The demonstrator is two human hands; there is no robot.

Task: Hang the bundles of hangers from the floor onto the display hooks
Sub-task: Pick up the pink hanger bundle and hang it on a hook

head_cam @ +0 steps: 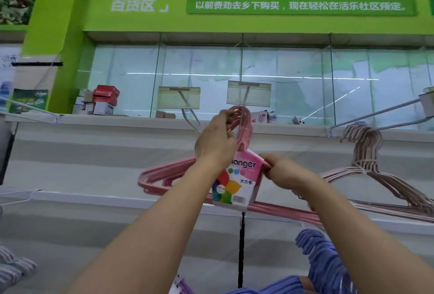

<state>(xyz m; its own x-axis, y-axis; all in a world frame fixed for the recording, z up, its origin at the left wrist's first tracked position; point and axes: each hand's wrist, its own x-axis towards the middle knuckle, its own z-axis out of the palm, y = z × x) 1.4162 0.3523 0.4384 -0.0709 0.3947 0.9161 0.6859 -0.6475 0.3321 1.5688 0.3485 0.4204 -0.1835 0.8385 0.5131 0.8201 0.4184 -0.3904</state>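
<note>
A bundle of pink hangers (164,172) with a colourful paper label (237,185) is raised in front of the white display wall. My left hand (217,140) grips the bundle's hook ends just under a display hook (246,94) with a clear price tag. My right hand (280,171) pinches the right shoulder of the bundle beside the label. The tip of the display hook is hidden behind the pink hook ends.
A beige hanger bundle (366,167) hangs on the hook arm (375,114) to the right. Another tagged hook (185,103) stands left of centre. Blue hangers (324,263) hang low right, striped ones (14,268) low left. Boxes (101,101) sit on the top ledge.
</note>
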